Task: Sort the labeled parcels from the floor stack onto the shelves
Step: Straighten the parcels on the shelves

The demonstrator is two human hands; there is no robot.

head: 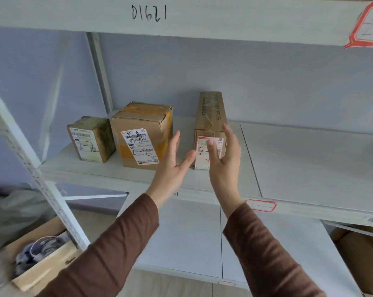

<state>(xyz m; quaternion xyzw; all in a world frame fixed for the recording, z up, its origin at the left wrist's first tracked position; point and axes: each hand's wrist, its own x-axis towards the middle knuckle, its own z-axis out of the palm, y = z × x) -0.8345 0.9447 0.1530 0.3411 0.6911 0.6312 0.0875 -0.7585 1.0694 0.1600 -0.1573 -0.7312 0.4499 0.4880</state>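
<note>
1 head-worn wide-angle view, close, forward and slightly down onto the shelf (121, 174) at arm's reach

We see a pale shelf board (299, 159) on a perforated white upright (27, 161), with a seam running front to back across it and a red-bordered tag (261, 205) on its front edge. Three parcels rest directly on it: a small box (91, 139) at the left marked "2-2", a larger taped box (141, 135) touching it on the right, likewise marked "2-2", and, apart from these, a long narrow box (211, 116) lying end-on towards us. The beam above (181, 16) bears the handwritten "D1621". A lower shelf (187, 239) lies beneath.
</note>
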